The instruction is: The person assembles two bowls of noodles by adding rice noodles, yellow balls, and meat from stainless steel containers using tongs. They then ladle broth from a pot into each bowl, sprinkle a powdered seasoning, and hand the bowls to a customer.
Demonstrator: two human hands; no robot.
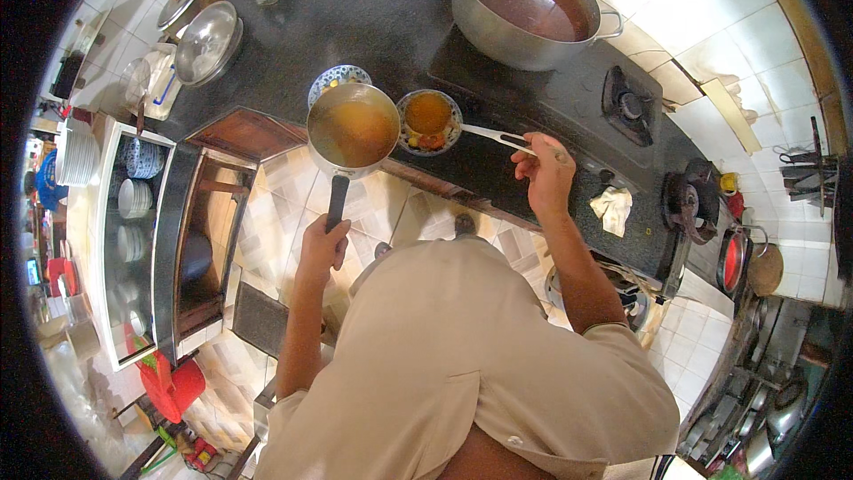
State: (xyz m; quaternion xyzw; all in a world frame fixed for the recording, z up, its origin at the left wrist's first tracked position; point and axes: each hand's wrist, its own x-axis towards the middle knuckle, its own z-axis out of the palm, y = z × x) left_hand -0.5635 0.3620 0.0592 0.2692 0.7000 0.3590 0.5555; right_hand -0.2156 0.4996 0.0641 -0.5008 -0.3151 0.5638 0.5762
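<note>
My left hand (323,246) is closed round the black handle of a metal saucepan (336,166). Orange-brown broth (355,129) fills much of the pan, which is held up at the counter's front edge. In my right hand (548,175) is the light-coloured handle of a ladle (487,133). The ladle's head, full of brown liquid, is over a blue-and-white patterned bowl (456,140); food pieces show at the bowl's near side. A second patterned bowl (322,84) stands behind the saucepan, partly hidden by it.
A large two-handled pot (498,40) of dark red-brown liquid stands at the back. To its right is a gas burner (628,107). A crumpled cloth (611,209) lies on the dark counter (373,27). Metal lids (206,43) and a glass-fronted dish cabinet (133,240) are at left.
</note>
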